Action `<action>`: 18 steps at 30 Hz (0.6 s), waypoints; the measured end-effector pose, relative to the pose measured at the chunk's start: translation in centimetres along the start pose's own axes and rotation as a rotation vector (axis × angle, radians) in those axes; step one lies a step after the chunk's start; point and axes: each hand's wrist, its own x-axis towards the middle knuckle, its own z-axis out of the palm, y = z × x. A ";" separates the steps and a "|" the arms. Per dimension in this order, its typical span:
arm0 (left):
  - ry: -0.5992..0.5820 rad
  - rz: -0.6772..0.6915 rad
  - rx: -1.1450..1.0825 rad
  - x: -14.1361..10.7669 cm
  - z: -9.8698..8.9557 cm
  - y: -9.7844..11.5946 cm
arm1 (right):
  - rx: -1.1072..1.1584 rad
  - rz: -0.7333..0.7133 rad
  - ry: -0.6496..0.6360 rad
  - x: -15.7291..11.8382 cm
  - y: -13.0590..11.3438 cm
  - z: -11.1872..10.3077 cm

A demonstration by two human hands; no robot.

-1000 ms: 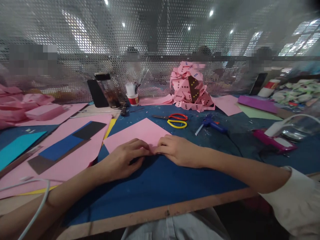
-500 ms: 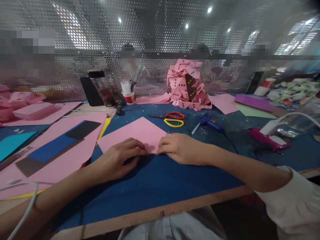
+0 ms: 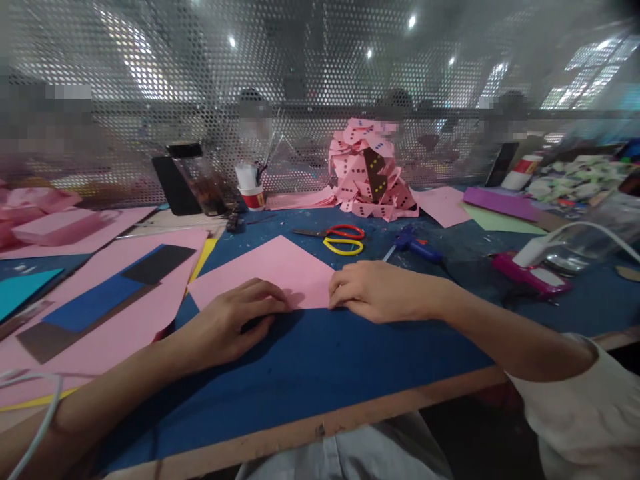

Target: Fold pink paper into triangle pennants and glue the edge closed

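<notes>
A pink paper (image 3: pixel 280 270) lies on the blue table top, its far edges meeting in a point and its near edge straight. My left hand (image 3: pixel 245 317) rests with curled fingers on the near left part of that edge. On the right end of the same edge, the bunched fingertips of my right hand (image 3: pixel 380 291) press the paper down. Between the two hands a stretch of the edge shows. Just beyond the paper lie scissors (image 3: pixel 345 239) with one red and one yellow handle.
Behind the scissors stands a pink paper model (image 3: pixel 373 173) with dots. A blue glue gun (image 3: pixel 417 245) and a magenta device (image 3: pixel 533 275) lie to the right. Layered coloured sheets (image 3: pixel 100 293) cover the left. A red and white cup (image 3: pixel 253 198) stands at the back.
My right hand has slid right along the paper's near edge, widening the gap between my hands. My left hand keeps its place on the paper. The view has shifted slightly.
</notes>
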 end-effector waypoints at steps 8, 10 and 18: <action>0.107 -0.196 -0.091 1.5 1.1 0.6 | 0.107 0.174 0.134 1.5 1.2 2.9; 0.126 -0.249 -0.079 2.4 1.6 0.9 | 0.124 0.206 0.167 1.8 1.1 3.6; 0.177 -0.349 0.040 4.6 4.0 1.6 | 0.107 0.316 0.249 2.1 0.1 4.8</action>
